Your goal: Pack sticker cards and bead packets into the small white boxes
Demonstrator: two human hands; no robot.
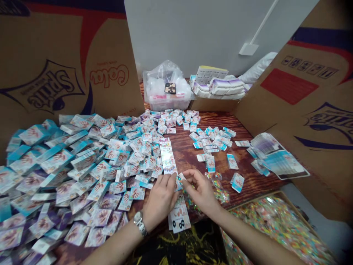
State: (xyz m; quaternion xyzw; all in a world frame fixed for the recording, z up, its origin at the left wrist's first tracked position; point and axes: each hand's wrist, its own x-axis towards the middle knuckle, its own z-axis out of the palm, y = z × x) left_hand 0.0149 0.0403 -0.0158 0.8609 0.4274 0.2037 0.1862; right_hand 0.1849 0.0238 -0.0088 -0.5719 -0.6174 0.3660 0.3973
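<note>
My left hand (161, 198) and my right hand (200, 191) meet at the front middle of the wooden table (190, 151). Together they pinch a small packet (179, 180) between the fingertips. My left wrist wears a metal watch (139, 222). Just beyond the fingers lies a long white sticker sheet (168, 156). A printed card with dark rings (179, 216) lies under my hands. A big heap of small teal and purple boxes (68, 173) covers the table's left side.
Cardboard walls stand on the left (63, 62) and right (311, 92). At the back sit a clear plastic bin (167, 90) and stacked packs (220, 86). Flat stacks of cards (275, 158) lie on the right. A tray of colourful small items (275, 224) is at front right.
</note>
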